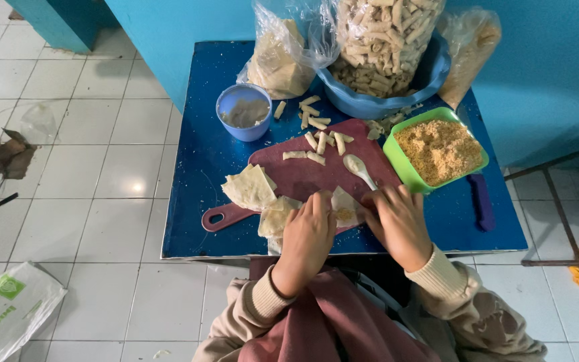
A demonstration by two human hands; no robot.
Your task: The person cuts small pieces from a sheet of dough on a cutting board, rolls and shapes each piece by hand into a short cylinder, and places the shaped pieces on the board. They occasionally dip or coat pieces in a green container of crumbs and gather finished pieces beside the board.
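nearest, left hand [307, 238] and right hand [397, 224] side by side, both resting on one thin pale dough sheet [344, 206] with a bit of crumbly filling in its middle. fingers of both hands bent down and pressed on the sheet's edges, not closed tight around it. sheet lying at the near edge of a dark red plastic cutting board with a handle [296, 177], on a small blue table [196, 161].

just left of the hands, a stack of more thin pale dough sheets [252, 189], partly on the board.

a little farther, a white plastic spoon [358, 168] on the board, close to the right hand. past it, a few small rolled dough sticks [319, 141] scattered on the board.

right of the board, a square green plastic bowl full of golden crumbs [437, 149]. beside that, a purple knife handle [482, 201] flat on the table.

farther back, a round light blue cup with grey paste [244, 111].

at the far edge, a big blue basin [383, 90] holding a clear plastic bag of finished rolls [387, 30], with clear bags of crumbs [279, 60] on both sides.
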